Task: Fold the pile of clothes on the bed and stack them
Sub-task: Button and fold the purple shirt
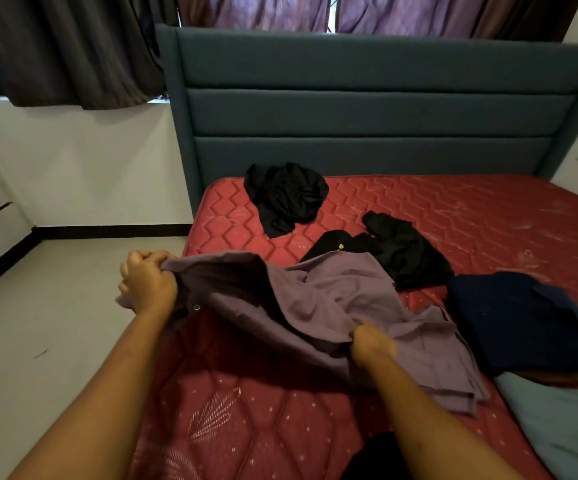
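Purple garment [315, 306]: held in both my hands at the near left corner of the bed. Its left end is raised and its right part is draped on the mattress. I cannot tell its type; one metal snap shows.
My left hand [147, 282]: fist curled round the bunched left edge of the purple garment, just off the bed's side.
My right hand [372, 344]: grips a fold in the middle of the cloth; fingertips are buried in the fabric.
Partly hidden: black garment with a yellow mark [384, 251], its near edge under the purple cloth.
Cut off: navy garment [522, 317] and pale blue cloth [564, 427] at the right edge; a dark shape [377, 455] at the bottom edge, which I cannot identify.
Crumpled black garment [285, 197]: lies alone near the headboard [367, 116].
Mattress [471, 216]: red, quilted, bare.
Curtains [73, 46]: dark, hanging on the left and behind the headboard.
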The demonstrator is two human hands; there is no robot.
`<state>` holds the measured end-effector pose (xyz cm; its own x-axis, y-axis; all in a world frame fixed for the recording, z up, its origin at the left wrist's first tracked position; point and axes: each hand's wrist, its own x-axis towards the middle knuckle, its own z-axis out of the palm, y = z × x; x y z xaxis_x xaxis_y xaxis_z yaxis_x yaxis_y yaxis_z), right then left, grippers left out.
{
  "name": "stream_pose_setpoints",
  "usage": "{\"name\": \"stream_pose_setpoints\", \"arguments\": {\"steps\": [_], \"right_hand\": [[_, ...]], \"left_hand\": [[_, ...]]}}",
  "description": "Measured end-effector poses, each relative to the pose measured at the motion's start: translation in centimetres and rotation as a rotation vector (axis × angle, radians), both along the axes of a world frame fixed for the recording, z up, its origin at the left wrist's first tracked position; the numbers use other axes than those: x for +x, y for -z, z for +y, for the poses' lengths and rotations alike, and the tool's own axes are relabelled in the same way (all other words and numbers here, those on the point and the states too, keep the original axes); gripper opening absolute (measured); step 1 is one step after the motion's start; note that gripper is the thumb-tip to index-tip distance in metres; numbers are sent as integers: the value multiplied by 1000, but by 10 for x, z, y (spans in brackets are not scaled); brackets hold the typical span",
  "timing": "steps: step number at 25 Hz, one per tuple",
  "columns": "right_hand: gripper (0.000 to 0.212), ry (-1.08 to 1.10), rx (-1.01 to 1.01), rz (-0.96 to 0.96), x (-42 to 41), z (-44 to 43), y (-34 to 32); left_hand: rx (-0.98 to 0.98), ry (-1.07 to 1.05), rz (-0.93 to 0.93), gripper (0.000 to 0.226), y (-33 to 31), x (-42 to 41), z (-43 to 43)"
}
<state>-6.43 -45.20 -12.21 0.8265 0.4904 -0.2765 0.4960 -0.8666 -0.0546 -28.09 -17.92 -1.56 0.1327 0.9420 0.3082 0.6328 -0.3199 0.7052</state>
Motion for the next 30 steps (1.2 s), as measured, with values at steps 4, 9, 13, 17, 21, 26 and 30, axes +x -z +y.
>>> {"name": "stream_pose_setpoints", "arguments": {"steps": [4,9,13,17,21,26,30], "right_hand": [[28,222,608,65,-3,7,-34],[17,-48,1035,467,-41,43,-161],[19,-389,941,856,-82,51,-219],[25,-213,1164,380,-65,55,-215],[52,-145,893,38,-58,55,-161],[97,-306,352,929,-133,58,-94],[79,-585,-69,478,-147,40,-30]], "left_hand": [[-217,269,430,26,34,-22,-12],[-294,855,409,100,35,0,-76],[-388,770,-107,59,8,17,-133],[-986,779,-252,38,-23,-29,-113],[-1174,847,-184,80,-49,-86,-70],[-829,525,-273,37,-28,-68,-46],[-358,105,102,47,-2,-65,-37]]}}
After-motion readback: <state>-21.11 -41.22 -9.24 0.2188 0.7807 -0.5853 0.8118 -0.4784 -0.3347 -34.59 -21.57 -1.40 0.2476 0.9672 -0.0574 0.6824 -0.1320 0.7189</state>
